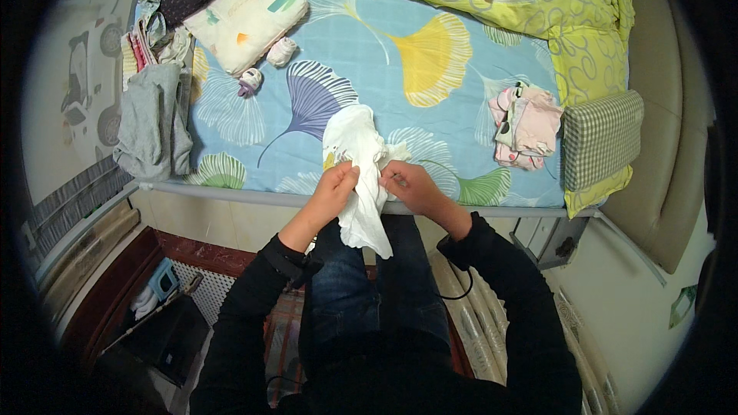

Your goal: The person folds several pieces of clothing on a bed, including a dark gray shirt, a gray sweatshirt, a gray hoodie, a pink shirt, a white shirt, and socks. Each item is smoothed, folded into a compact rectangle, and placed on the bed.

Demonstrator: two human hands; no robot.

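Note:
A crumpled white cloth garment (pixel 356 132) lies partly on the near edge of the bed, its lower end hanging over the rail in front of my legs. My left hand (pixel 337 188) pinches its left side, fingers closed. At its right side my right hand (pixel 411 186) is also closed, gripping the bunched fabric between thumb and fingers. The exact kind of garment cannot be made out. Beneath it is a blue bedsheet (pixel 246 119) with large ginkgo-leaf prints.
Folded pink clothing (pixel 526 127) sits to the right, beside a checked pillow (pixel 603 141). Grey clothing (pixel 154 123) hangs over the left edge. Two rolled socks (pixel 282 51) lie near a cream pillow (pixel 250 15). A yellow-green quilt (pixel 538 0) covers the far right. A metal rail (pixel 223 190) borders the bed.

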